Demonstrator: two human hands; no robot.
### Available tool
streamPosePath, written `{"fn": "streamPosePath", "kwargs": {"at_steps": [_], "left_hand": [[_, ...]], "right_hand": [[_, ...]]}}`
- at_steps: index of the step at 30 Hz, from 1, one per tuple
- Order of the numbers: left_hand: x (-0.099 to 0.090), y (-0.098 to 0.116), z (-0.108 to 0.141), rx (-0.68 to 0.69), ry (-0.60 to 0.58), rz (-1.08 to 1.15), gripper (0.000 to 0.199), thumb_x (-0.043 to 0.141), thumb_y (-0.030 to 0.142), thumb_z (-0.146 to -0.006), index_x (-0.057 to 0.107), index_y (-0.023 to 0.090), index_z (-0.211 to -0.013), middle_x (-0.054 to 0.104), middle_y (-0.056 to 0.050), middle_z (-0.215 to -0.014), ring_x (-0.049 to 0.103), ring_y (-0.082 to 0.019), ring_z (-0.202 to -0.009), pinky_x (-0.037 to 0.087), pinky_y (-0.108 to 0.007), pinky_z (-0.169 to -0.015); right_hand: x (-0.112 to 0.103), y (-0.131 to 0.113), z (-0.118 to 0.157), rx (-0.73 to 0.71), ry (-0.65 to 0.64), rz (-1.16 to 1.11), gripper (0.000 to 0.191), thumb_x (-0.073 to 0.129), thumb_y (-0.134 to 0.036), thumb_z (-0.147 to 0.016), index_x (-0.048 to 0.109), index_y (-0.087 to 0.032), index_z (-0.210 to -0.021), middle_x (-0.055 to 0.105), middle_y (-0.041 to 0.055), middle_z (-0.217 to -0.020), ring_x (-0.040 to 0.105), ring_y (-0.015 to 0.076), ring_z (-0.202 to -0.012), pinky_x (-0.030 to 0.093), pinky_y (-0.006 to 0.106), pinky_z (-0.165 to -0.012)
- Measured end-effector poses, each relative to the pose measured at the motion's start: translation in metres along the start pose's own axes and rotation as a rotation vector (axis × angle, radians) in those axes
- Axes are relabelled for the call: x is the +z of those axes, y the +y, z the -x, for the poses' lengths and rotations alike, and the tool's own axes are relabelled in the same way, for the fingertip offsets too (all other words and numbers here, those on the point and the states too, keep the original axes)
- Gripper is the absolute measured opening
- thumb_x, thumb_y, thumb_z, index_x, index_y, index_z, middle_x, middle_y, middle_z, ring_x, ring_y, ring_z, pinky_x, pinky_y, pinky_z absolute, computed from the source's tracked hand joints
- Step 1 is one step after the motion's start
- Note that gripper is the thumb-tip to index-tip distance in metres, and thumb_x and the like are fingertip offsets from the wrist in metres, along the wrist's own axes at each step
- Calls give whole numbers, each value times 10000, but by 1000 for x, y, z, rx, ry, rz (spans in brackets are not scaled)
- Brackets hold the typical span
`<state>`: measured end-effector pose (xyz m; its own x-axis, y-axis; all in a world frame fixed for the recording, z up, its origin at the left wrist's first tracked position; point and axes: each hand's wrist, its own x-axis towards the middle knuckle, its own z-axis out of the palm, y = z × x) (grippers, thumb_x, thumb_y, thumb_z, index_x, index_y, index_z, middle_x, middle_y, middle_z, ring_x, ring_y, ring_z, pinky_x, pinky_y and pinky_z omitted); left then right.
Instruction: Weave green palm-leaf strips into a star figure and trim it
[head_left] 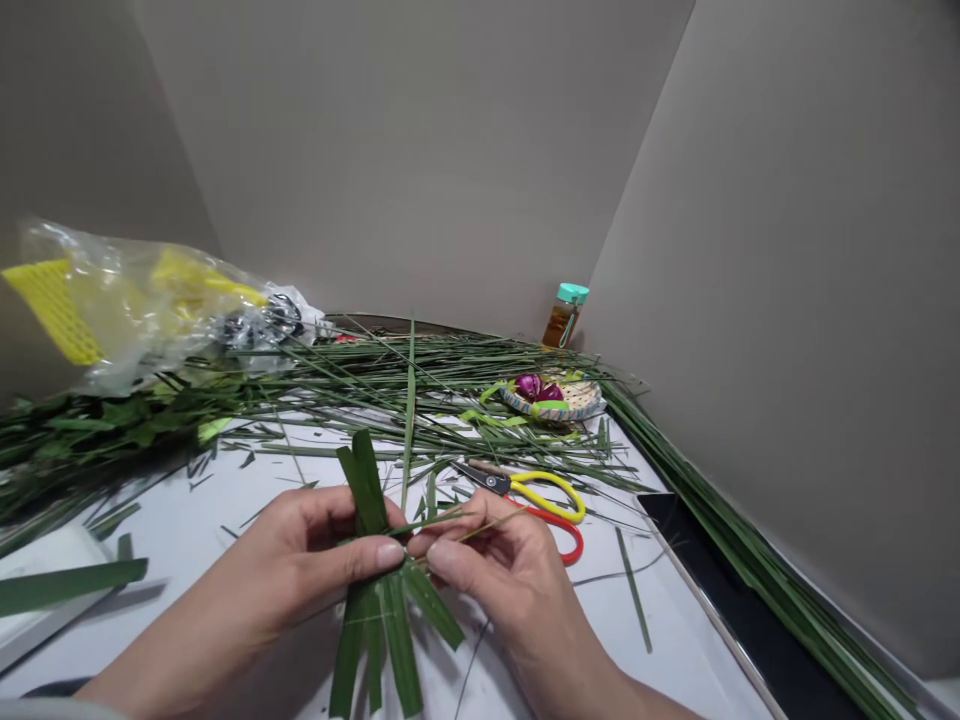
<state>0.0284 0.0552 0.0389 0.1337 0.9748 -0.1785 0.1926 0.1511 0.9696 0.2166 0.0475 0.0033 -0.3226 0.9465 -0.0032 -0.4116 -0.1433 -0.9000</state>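
My left hand [330, 550] pinches a bundle of green leaf strips [397, 640] near its middle, the thumb lying across the front. Short wide strips stick up above the fingers and several longer ones fan out below. Close on its right, my right hand [487, 560] is closed on thin green strands [491, 527] that run out from the bundle, thumb and fingertips pressed together. Just beyond my right hand lie scissors [540, 497] with one yellow and one red handle, their dark blades pointing left.
Long green leaves [450, 360] lie in a pile across the back. A woven tray [581, 398] holds purple items. Behind stands a bottle [561, 318] with a teal lid. A plastic bag [142, 310] with yellow things sits at left. A black panel [705, 570] lies at right.
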Motion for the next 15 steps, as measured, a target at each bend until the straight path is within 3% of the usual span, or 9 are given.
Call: {"fn": "streamPosePath", "kwargs": {"at_steps": [6,9,15], "left_hand": [[0,-3,-1,-30,-4,21,222,880,425,-535,821,272,-685,806,-27,-713,736,-304,-770,589,-371,-725],[-1,-1,1,-38,5,17,219,886,406,-517,819,270,-676,815,-30,-725,734,-309,-769,584,-371,-713],[-5,-3,3,-57,8,43,297,902,441,-499,830,272,-733,840,-32,-769,754,-331,-804,594,-384,-725]], "right_hand": [[-2,1,3,-83,10,-32,175,860,-282,-796,704,-209,-769,779,12,-859,721,158,-807,560,263,-758],[-4,-7,4,-91,-3,16,117,824,-233,-846,727,-211,-786,772,-1,-914,722,131,-846,561,235,-806],[-5,-12,8,-172,1,-72,131,801,-190,-879,712,-207,-784,760,-13,-927,731,99,-779,604,201,-751]]}}
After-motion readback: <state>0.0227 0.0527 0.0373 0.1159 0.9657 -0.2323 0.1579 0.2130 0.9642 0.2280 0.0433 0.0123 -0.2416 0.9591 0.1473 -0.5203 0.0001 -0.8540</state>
